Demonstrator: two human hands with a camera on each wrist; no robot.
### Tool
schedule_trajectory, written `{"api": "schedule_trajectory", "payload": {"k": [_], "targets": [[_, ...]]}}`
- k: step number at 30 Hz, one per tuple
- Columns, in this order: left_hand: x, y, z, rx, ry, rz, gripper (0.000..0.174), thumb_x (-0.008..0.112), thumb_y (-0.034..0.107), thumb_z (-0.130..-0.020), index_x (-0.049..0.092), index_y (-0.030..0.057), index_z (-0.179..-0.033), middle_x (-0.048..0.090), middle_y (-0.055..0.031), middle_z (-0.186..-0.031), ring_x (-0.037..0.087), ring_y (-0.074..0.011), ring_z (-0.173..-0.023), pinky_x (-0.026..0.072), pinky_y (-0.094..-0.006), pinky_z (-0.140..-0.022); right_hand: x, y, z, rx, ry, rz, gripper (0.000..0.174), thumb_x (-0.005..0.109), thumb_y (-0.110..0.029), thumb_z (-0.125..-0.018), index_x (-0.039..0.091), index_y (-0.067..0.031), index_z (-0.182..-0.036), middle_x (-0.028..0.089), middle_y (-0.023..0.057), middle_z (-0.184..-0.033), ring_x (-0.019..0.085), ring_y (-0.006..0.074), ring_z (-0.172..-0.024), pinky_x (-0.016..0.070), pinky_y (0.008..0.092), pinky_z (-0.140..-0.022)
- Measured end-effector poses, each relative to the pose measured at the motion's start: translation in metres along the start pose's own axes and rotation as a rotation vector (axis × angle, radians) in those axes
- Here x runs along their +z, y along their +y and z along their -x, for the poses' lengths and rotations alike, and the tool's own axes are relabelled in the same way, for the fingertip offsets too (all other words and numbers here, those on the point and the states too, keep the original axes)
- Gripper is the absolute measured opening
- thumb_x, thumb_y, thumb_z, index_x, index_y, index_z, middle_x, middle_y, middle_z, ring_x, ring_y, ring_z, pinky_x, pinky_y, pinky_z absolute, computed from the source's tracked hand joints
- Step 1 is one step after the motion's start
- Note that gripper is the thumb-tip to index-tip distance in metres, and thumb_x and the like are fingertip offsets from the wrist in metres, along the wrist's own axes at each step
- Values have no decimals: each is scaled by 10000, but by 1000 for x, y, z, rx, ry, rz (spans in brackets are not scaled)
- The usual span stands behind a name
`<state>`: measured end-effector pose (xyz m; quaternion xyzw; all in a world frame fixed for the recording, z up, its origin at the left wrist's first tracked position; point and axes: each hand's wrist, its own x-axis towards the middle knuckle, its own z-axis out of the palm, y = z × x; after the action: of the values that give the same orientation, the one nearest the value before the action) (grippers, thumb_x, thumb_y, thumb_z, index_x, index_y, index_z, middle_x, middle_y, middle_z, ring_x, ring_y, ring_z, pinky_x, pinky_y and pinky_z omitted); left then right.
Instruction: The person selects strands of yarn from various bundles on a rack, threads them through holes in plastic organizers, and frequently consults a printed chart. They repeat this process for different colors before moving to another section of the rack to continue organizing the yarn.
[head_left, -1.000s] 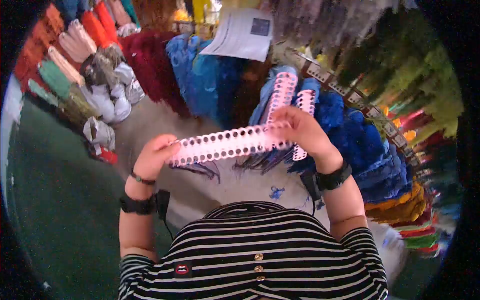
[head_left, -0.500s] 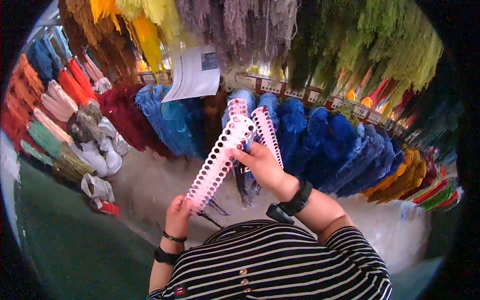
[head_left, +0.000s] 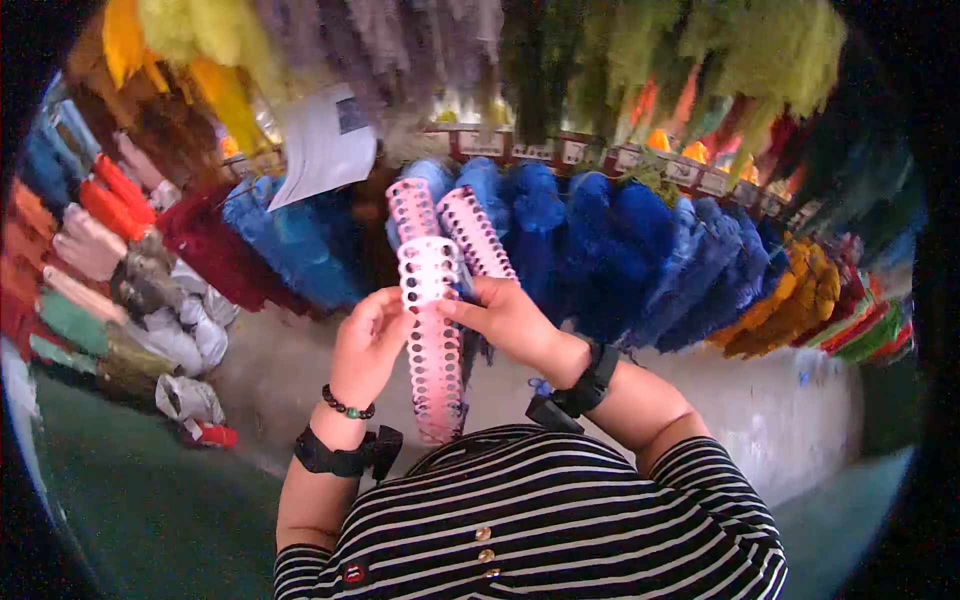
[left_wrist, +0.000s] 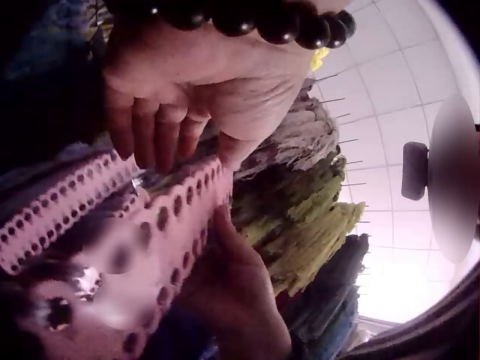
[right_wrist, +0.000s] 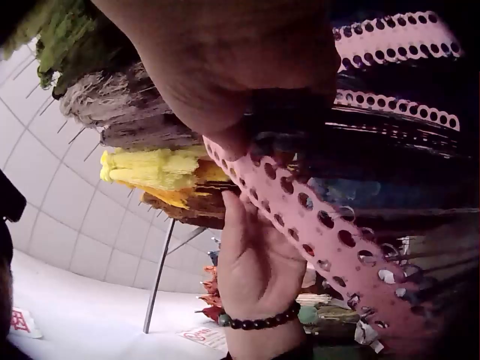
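From where I stand, a long pale-pink perforated strip, rows of round holes along both edges, runs lengthwise in front of the person, its near end close to the black-and-white striped shirt. The right hand has it pinched at the right edge, thumb laid across the front and fingers behind. The left hand, with a dark beaded bracelet at its wrist, is loosely open at the opposite edge, palm turned toward the strip and thumb upright; I can't tell how firmly it touches.

Just beyond, two more pink perforated strips hang side by side before the light-blue yarn skeins, the left one partly behind the held piece, the right one slanting. Deep-blue yarn skeins fill the row to the right, then mustard-yellow ones. A white printed sheet hangs at the left, above the grey floor.
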<state>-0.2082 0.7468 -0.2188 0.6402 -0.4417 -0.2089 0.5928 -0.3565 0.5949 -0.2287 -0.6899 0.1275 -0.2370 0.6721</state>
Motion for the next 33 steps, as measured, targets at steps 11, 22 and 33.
{"api": "schedule_trajectory", "payload": {"k": [11,22,33], "targets": [[101,-36,-13,-26,-181,15,170,627,90,-913,628,-5,-1054,670,-40,-948,621,-93,-875,494,-239,-783,-85,36,66,92,363,316,212,624,-177,-924,552,-23,-798,494,-17,-647,430,60,-635,398,278,-544],[68,-99,32,-394,-275,65,231,569,198,-966,600,34,-1125,680,-55,-1018,633,-118,-908,488,-243,-745,-197,54,118,58,756,508,303,655,-211,-883,482,-12,-733,456,156,-589,394,223,-524,378,366,-507],[74,-101,39,-614,-156,87,248,530,192,-977,575,52,-1176,658,-79,-1111,631,-147,-952,501,-260,-777,-216,57,65,-13,642,624,229,628,-211,-887,553,-10,-805,541,225,-705,534,373,-622,436,416,-592]]}}
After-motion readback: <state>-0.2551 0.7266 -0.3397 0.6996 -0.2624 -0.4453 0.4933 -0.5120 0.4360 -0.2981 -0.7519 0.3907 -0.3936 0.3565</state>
